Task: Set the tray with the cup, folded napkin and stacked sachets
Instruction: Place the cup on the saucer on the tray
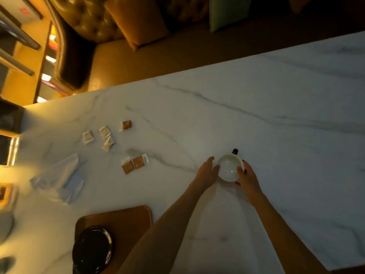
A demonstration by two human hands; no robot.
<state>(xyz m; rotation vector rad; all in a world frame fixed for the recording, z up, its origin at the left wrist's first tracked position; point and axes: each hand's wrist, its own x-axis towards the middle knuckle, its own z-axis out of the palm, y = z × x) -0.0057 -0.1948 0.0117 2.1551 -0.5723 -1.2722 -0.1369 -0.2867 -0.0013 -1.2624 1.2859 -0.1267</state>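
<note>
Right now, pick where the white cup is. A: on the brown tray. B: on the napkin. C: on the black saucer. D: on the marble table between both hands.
D: the white cup sits on the marble table, with the left hand and right hand at its sides, away from the brown tray.

We read this as a café or hotel lounge: a long white marble-look table runs beside a tufted leather banquette with scatter cushions, under dim amber light. Lit shelving on the left, plus a serving tray, black saucer, and loose sachets point to hospitality service.
</note>
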